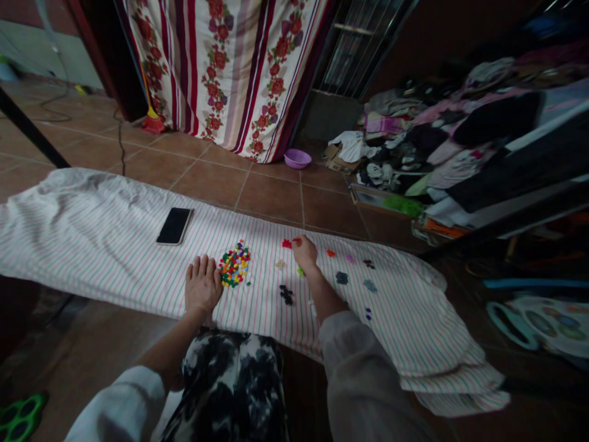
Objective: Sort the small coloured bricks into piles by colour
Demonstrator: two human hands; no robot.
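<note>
Just one heap (235,264) beside left hand (202,285)

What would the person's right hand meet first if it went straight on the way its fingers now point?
Probably the small red pieces on the striped sheet, just past the fingertips of the right hand. Depth is hard to judge here.

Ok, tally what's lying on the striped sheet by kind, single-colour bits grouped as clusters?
Smartphone: 1
Mixed heap of coloured pieces: 1
Small single-colour clusters: 10
Total: 12
Left out: one whitish speck, too blurred to tell.
</note>
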